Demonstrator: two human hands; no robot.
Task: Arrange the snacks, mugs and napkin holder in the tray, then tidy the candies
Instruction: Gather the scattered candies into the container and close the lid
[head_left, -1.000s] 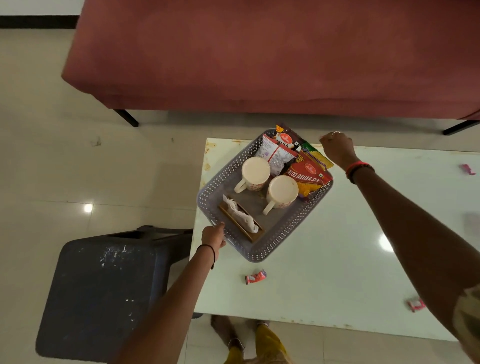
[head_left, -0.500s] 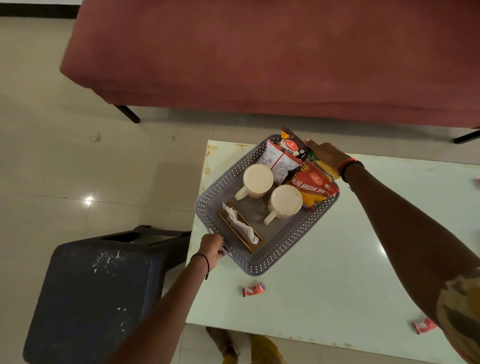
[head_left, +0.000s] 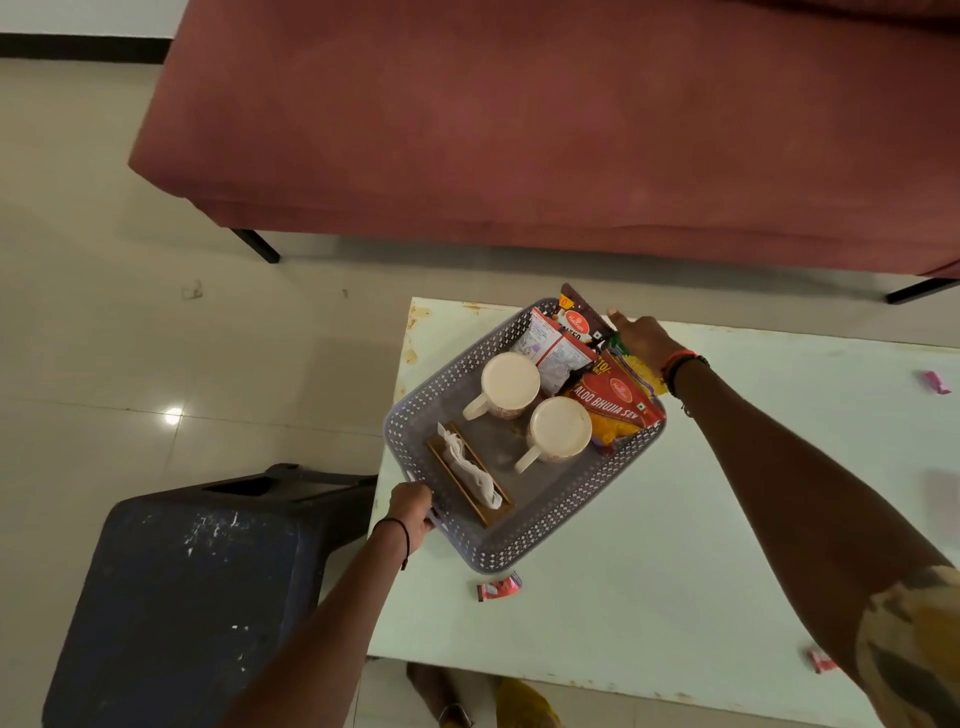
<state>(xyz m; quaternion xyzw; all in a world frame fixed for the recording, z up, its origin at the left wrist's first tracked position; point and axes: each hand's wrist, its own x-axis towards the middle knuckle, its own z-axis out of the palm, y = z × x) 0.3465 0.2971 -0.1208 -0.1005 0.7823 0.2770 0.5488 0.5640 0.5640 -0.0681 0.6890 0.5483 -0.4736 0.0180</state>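
Grey perforated plastic tray (head_left: 545, 535) sits skewed on far left corner of pale table (head_left: 675, 571). Left hand (head_left: 411, 506) grips tray's near left rim, fingers closed on it. Right hand (head_left: 641, 340) at tray's far right edge by snack packets (head_left: 615, 397); finger grip cannot tell. Inside tray: two cream mugs (head_left: 510, 384), (head_left: 561, 430), wooden napkin holder (head_left: 470, 478) with white napkins, red and white packets stacked at far end. Red candy wrapper (head_left: 498, 588) on table just near tray; pink candies (head_left: 935, 382), (head_left: 821, 662) well apart at right.
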